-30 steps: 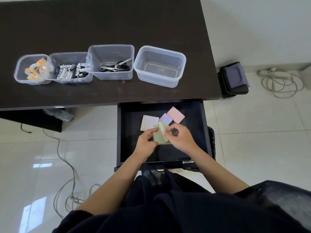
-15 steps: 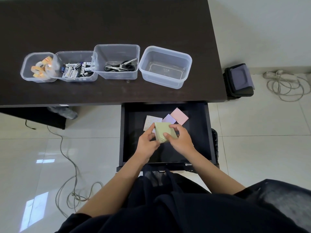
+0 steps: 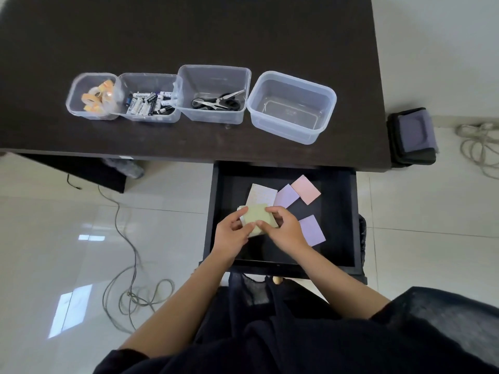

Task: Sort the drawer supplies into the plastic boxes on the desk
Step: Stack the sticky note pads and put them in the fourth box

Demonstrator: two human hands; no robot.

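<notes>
Both hands meet over the open black drawer [image 3: 339, 220]. My left hand [image 3: 232, 234] and my right hand [image 3: 282, 229] hold a green pad of sticky notes [image 3: 259, 215] between them. In the drawer lie a white speckled pad [image 3: 263, 194], a purple pad [image 3: 286, 196], a pink pad [image 3: 305, 189] and another purple pad [image 3: 312, 230] beside my right wrist. On the dark desk [image 3: 189, 28] stand several clear plastic boxes: one with tape rolls [image 3: 93, 97], one with batteries [image 3: 149, 99], one with scissors [image 3: 214, 97], and an empty one [image 3: 291, 106] at the right.
A black bag [image 3: 411, 136] sits on the floor right of the desk, with a coiled white cable [image 3: 478, 147] beyond it. A grey cable [image 3: 129, 265] loops over the tiled floor at the left. My dark-clothed lap fills the bottom of the view.
The green pad has shifted left and lower in my hands. A second purple pad is uncovered beside my right wrist. The view has shifted, so the desk sits further right.
</notes>
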